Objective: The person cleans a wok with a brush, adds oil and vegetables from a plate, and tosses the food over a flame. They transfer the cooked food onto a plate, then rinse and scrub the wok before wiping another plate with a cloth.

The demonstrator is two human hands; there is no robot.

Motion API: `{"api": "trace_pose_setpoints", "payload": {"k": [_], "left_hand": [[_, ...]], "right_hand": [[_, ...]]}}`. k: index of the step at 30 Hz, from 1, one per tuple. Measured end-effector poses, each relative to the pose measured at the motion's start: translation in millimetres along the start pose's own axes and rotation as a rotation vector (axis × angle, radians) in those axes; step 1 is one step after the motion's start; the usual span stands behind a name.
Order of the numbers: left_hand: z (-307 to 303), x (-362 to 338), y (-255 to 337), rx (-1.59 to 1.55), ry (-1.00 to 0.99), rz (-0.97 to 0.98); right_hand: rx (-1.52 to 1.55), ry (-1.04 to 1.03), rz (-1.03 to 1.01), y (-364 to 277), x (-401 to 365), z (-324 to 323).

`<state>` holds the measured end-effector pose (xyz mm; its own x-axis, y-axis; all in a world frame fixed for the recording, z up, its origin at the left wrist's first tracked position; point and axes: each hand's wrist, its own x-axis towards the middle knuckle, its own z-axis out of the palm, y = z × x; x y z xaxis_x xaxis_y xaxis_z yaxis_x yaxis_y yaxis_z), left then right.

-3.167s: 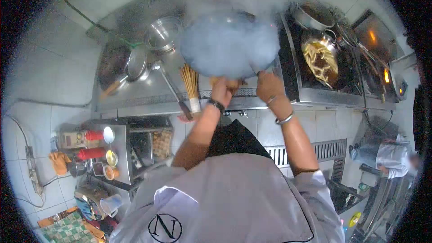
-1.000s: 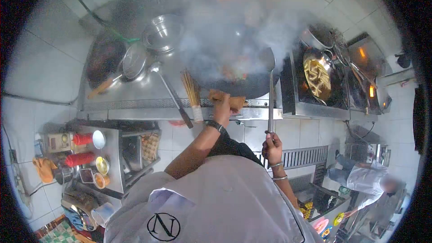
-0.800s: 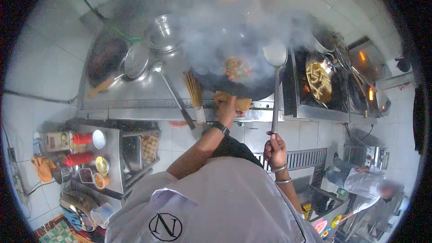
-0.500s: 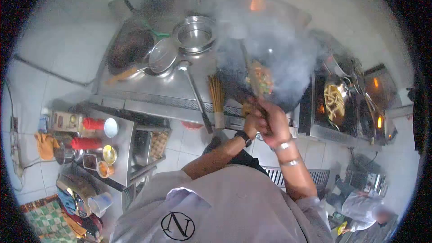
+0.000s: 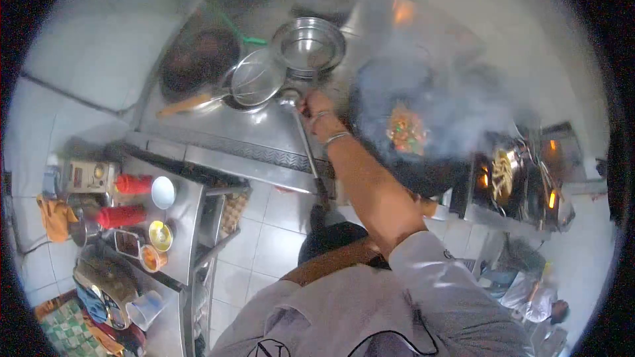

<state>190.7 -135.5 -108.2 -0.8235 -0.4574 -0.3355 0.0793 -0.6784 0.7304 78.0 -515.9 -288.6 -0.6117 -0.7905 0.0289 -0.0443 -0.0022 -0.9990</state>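
My right hand (image 5: 317, 107), with bracelets on the wrist, reaches across the steel worktop beside the bowl of a long-handled ladle (image 5: 305, 142). Its fingers are curled; whether they grip anything is hidden. The left forearm (image 5: 337, 261) runs low in front of my body, and its hand is covered by the right arm. A smoking wok (image 5: 370, 102) stands to the right of the right forearm, with chopped food (image 5: 406, 129) in red, orange and green. A wire strainer (image 5: 256, 78) and a steel pot (image 5: 309, 46) are close to the right hand.
Flames burn by a pan of pale strips (image 5: 503, 175) at right. A dark wok (image 5: 200, 63) lies at far left. Red squeeze bottles (image 5: 122, 215) and small tubs (image 5: 161, 235) stand on the side counter (image 5: 182, 225). Another person (image 5: 539, 301) is at lower right.
Both hands were together at the wok, on a long handle. Now the right hand has moved left to the ladle, and the left hand has dropped behind the right arm. The view has shifted.
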Motion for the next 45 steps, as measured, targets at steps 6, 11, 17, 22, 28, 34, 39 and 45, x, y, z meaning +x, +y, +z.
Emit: {"api": "trace_pose_setpoints", "payload": {"k": [6, 11, 17, 22, 28, 34, 39, 45], "left_hand": [[2.1, -2.3, 3.7, 0.002, -0.016, -0.002], [4.4, -4.6, 6.5, -0.002, -0.028, 0.002], [-4.6, -6.6, 6.2, 0.012, -0.033, 0.006], [-15.5, 2.4, 6.5, 0.021, -0.038, 0.001], [-14.7, 35.8, 9.8, 0.016, -0.053, 0.026], [-9.2, 57.3, 52.0, -0.133, -0.092, -0.159], [-7.2, 71.1, 42.3, -0.256, 0.006, -0.372], [-7.2, 99.3, 24.2, -0.222, -0.139, -0.301]], "right_hand": [[0.630, 0.229, 0.629, -192.1, -12.4, 5.4], [0.846, 0.232, 0.698, -182.2, 15.7, 11.1], [1.036, 0.266, 0.711, -207.2, -2.9, 22.4], [1.421, 0.048, 0.719, -231.7, -44.0, 13.2], [1.332, -0.119, 0.611, -356.3, -146.0, -48.0], [0.677, 0.091, 0.748, -461.3, -272.9, -183.2], [0.070, 0.325, 0.683, -497.2, -367.9, -248.1], [-0.603, 0.330, 0.630, -524.1, -420.9, -269.9]]}}
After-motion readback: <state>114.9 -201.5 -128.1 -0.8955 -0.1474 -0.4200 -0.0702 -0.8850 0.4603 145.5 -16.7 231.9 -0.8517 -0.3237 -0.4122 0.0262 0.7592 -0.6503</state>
